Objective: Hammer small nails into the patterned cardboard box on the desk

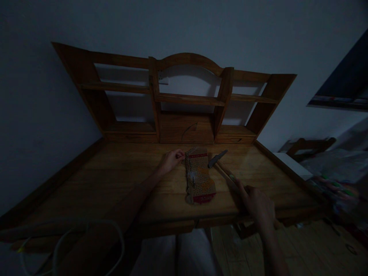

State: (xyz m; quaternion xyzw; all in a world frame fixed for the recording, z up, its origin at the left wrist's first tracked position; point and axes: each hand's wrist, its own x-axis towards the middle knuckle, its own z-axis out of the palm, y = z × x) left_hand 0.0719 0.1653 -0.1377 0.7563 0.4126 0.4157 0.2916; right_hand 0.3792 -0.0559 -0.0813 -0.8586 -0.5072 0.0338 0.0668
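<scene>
A torn piece of printed cardboard [200, 177], brown with red bands and orange dots, lies on the wooden desk [120, 172]. At its upper left edge is my left hand [171, 160], thumb and fingers pinched together; whatever is between them is too small and dark to make out. My right hand [257, 201] is wrapped around the wooden handle of a hammer [217, 158], the index finger stretched along the handle. The dark metal head is just right of the cardboard's upper part.
A wooden shelf unit [189, 100] stands along the desk's back edge against the wall. Looped pale cable [122, 241] hangs at the lower left. To the right are a white surface [292, 165], a wooden chair back [312, 144] and plastic-wrapped things [339, 188].
</scene>
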